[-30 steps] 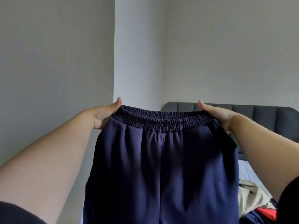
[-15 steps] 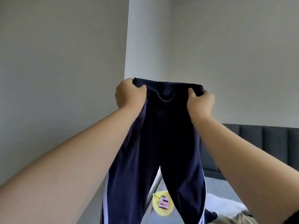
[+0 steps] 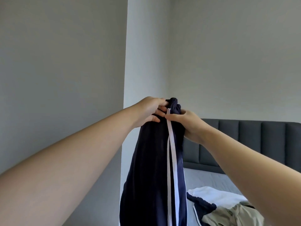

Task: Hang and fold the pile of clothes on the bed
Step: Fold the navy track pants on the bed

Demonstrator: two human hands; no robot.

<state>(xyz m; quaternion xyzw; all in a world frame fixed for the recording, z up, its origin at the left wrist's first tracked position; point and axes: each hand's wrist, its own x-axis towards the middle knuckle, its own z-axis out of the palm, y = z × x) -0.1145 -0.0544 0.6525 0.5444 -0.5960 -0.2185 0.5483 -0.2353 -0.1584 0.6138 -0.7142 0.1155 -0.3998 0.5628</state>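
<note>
Left hand (image 3: 150,111) and right hand (image 3: 189,124) meet, both clutching the navy trousers (image 3: 151,168) by the gathered waistband, high above the bed (image 3: 210,180). The legs hang matched, likely for folding lengthwise.

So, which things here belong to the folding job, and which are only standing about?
Job: navy trousers, gripped at the top by left hand and right hand; clothes pile on the bed.
Not the job: headboard; walls.
</note>
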